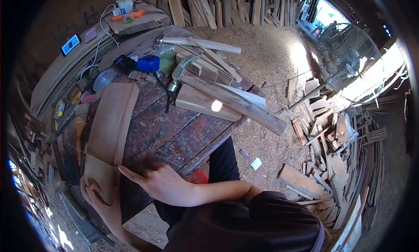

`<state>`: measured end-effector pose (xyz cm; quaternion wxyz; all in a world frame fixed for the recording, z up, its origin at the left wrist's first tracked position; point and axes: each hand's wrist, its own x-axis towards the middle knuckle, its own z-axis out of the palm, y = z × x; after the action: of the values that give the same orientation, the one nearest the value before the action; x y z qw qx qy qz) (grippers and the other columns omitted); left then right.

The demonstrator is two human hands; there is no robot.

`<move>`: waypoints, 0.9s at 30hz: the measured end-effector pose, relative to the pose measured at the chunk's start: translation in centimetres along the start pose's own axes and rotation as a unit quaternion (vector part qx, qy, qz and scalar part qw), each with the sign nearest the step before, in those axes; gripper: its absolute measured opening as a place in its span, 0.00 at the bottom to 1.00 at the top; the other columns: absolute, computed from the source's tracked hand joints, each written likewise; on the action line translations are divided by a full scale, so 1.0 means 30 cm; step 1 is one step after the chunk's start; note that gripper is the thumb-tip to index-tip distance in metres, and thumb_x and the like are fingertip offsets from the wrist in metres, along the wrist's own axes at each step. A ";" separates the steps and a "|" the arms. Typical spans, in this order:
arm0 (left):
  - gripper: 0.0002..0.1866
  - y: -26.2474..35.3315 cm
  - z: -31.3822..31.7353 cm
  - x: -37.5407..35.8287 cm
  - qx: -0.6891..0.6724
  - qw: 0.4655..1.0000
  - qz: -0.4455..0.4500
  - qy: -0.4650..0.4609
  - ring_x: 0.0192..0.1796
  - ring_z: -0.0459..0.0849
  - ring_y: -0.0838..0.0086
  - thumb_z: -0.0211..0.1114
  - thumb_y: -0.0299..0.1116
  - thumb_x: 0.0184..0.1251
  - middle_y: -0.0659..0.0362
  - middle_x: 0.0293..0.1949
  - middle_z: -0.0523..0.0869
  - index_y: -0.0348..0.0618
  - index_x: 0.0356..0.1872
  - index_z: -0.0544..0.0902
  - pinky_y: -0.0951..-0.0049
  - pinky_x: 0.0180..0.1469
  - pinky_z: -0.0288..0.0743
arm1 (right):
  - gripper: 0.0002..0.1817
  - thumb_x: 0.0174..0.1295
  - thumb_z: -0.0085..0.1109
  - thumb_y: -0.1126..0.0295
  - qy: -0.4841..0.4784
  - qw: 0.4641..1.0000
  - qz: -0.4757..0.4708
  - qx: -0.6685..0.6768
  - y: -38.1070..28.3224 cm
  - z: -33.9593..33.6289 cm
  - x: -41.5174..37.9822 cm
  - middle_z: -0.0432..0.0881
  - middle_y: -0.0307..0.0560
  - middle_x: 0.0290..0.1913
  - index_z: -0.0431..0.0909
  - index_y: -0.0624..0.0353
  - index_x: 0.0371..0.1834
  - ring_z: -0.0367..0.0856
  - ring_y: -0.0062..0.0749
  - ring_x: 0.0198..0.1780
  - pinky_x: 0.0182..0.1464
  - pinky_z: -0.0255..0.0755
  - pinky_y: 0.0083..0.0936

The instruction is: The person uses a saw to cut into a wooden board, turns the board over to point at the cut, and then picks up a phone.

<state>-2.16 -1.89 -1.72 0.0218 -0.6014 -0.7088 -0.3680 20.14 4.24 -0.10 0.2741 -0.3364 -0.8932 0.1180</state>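
Note:
A long, pale brown wooden board [112, 116] lies along the left side of the worktable. At its near end sits a shorter wooden piece [99, 175], with a thin line between the two. My left hand [102, 204] is closed around the near end of this shorter piece, thumb on one side and fingers on the other. With its index finger stretched out, my right hand [166, 184] touches the board's right edge close to that line. Its other fingers are curled, and I see nothing held in them. Left of the board lies a paintbrush [80, 123] with a wooden handle.
A claw hammer [231, 99] rests across wood blocks [205, 104] on the worktable [161, 140]. Behind it are another hammer [196, 44], a blue tool [148, 63] and a clear lid [104, 79]. A phone [70, 44] stands far left. Right are a fan [349, 51] and scrap wood [327, 151].

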 end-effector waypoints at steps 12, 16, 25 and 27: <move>0.23 0.015 0.008 0.001 -0.003 1.000 0.004 0.000 0.74 0.60 0.41 0.75 0.30 0.53 0.40 0.73 0.63 0.43 0.40 0.67 0.43 0.71 0.54 | 0.40 0.56 0.58 0.75 -0.018 1.000 0.008 0.018 0.031 -0.154 -0.157 0.74 0.40 0.20 0.64 0.55 0.77 0.77 0.33 0.22 0.35 0.77 0.27; 0.23 0.029 -0.005 -0.003 -0.011 1.000 -0.017 0.004 0.74 0.60 0.41 0.75 0.28 0.52 0.40 0.73 0.63 0.43 0.40 0.66 0.43 0.71 0.54 | 0.42 0.55 0.56 0.75 -0.004 1.000 0.015 -0.026 -0.014 -0.013 -0.001 0.77 0.43 0.21 0.60 0.56 0.78 0.79 0.35 0.25 0.34 0.78 0.29; 0.24 0.026 -0.005 0.004 -0.043 0.999 -0.014 0.001 0.73 0.60 0.41 0.75 0.28 0.51 0.40 0.71 0.64 0.43 0.38 0.65 0.43 0.71 0.52 | 0.42 0.54 0.59 0.75 -0.015 0.999 -0.002 0.032 0.038 -0.126 -0.174 0.74 0.41 0.21 0.61 0.55 0.78 0.78 0.33 0.24 0.34 0.77 0.27; 0.24 0.035 -0.008 0.005 -0.039 0.999 -0.020 0.000 0.73 0.60 0.41 0.75 0.28 0.51 0.40 0.71 0.64 0.43 0.38 0.65 0.43 0.71 0.53 | 0.43 0.53 0.60 0.75 -0.025 0.998 0.013 0.054 0.045 -0.166 -0.220 0.71 0.40 0.20 0.62 0.55 0.78 0.77 0.33 0.23 0.34 0.77 0.27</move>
<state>-1.39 -1.89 -0.97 -0.0090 -0.5879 -0.7057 -0.3953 27.80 0.99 0.76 0.2681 -0.3292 -0.8878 0.1778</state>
